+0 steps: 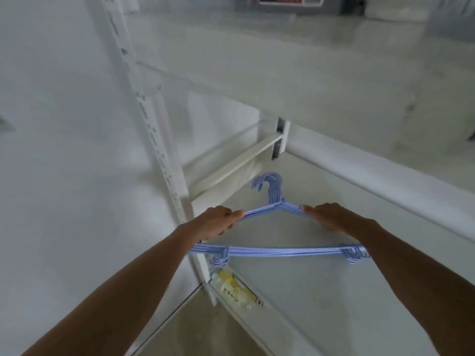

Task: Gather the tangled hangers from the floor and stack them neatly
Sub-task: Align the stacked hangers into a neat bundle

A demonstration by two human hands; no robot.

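Stack of hangers [277, 250] sits on the shelf [334, 291], hooks pointing away from me toward the back. My left hand [216, 222] is on the stack's left shoulder, my right hand [334, 218] on its right shoulder. Slotted upright post [151, 124] stands left of the stack. Packet [235, 286] lies on the shelf just nearer me than the stack's left end. Rail [380, 176] runs behind and right of the stack.
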